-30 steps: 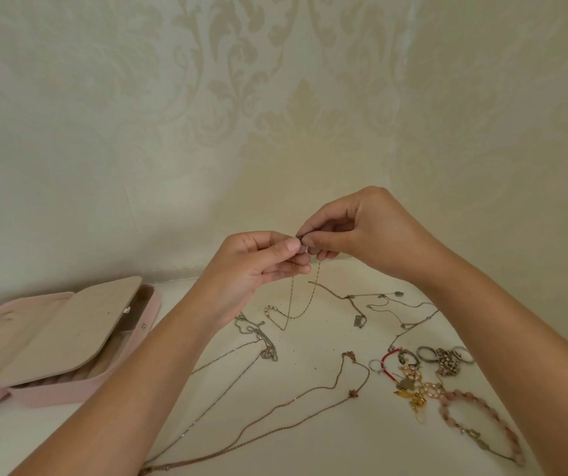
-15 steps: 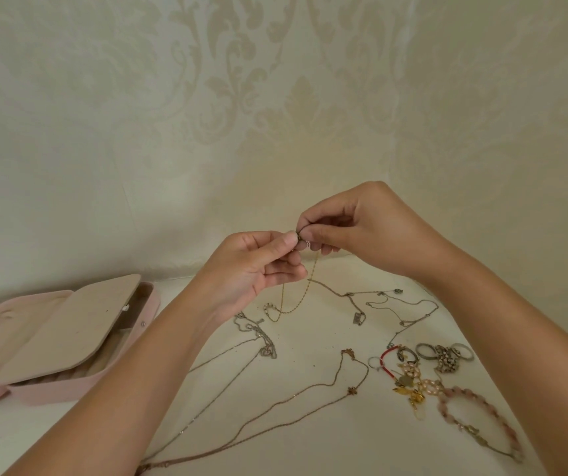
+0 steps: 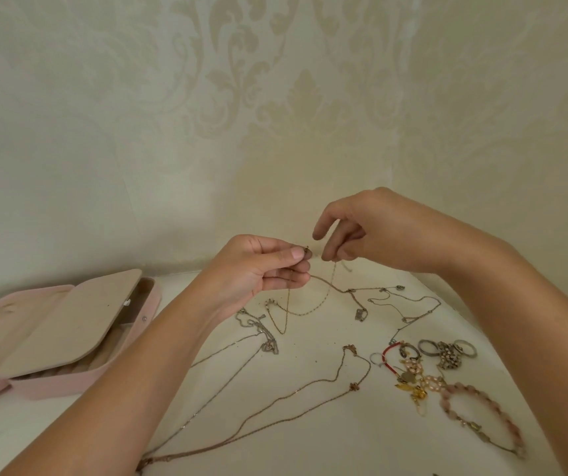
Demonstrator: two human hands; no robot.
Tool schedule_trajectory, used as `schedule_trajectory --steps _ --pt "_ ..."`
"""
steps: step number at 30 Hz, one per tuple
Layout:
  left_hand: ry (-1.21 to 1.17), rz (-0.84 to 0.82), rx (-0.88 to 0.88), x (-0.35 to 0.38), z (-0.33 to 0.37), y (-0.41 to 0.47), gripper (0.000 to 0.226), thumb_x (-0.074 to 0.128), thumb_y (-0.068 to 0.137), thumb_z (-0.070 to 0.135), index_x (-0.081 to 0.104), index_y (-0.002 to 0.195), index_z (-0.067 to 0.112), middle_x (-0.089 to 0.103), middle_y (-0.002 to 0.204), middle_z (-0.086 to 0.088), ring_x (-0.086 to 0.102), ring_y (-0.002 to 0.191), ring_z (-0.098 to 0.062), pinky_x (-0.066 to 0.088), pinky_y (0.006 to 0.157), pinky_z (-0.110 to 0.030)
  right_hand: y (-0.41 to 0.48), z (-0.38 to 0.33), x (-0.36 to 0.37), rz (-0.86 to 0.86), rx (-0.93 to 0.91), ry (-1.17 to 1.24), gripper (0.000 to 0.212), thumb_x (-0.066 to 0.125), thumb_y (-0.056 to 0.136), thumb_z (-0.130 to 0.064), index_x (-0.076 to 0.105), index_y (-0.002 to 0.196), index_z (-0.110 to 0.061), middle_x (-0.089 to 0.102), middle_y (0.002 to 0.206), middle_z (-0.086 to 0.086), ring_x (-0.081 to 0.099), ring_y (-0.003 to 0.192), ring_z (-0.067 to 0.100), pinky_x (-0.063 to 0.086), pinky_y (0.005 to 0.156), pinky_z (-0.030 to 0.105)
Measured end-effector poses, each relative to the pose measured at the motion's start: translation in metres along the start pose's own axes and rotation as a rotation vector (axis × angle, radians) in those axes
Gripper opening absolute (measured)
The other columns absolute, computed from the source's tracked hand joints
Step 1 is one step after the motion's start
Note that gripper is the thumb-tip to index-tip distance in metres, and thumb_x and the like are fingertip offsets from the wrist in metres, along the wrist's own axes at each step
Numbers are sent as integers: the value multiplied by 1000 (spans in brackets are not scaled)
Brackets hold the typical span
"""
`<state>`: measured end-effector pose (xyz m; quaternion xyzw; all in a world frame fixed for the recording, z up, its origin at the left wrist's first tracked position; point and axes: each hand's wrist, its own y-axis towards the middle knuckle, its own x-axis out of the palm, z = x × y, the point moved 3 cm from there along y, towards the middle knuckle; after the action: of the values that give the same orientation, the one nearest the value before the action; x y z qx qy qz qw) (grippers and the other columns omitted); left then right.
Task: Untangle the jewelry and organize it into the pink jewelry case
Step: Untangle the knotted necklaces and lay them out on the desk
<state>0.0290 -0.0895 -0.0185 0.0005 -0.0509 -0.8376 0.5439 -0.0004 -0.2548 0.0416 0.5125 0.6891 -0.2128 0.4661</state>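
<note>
My left hand [image 3: 258,269] pinches one end of a thin gold chain [image 3: 305,312] between thumb and forefinger, its clasp showing at the fingertips. My right hand [image 3: 361,235] pinches the chain's other end a short way to the right, forefinger lifted. The chain hangs between both hands in a loop that reaches the white table. The pink jewelry case [image 3: 69,383] lies open at the left, a beige inner flap [image 3: 66,321] propped over its compartments. More chains lie on the table below my hands.
A long rose-gold necklace [image 3: 275,417] and a silver necklace [image 3: 262,333] cross the table [image 3: 344,441]. At the right lie several rings [image 3: 447,350], a red cord piece [image 3: 387,359], gold charms [image 3: 416,389] and a pink bead bracelet [image 3: 482,417]. A patterned wall stands close behind.
My hands, which met at one point on the chain, have drawn apart. The right hand moved right and its forefinger lifted; the chain's two ends are now separate.
</note>
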Motion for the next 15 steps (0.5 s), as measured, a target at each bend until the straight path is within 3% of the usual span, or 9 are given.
schedule_trajectory --steps 7,12,15 --pt "95 -55 69 5 3 -4 25 66 73 21 71 90 4 71 76 -5 70 75 -17 57 69 -26 0 -5 1 76 -59 26 23 61 83 5 70 92 -15 73 79 -5 68 72 -2 55 73 18" --pt "99 -63 52 3 7 -6 24 63 78 20 70 96 7 74 95 -3 69 78 -11 52 61 -19 0 -9 -1 174 -102 128 20 64 85 1 61 88 -18 74 79 -6 69 76 0 54 74 23" --pt "69 -55 54 3 9 -6 22 64 74 20 71 91 7 74 88 2 69 75 -9 51 58 -17 0 -9 2 178 -95 139 19 65 85 0 60 87 -18 75 79 -7 69 76 2 52 75 26"
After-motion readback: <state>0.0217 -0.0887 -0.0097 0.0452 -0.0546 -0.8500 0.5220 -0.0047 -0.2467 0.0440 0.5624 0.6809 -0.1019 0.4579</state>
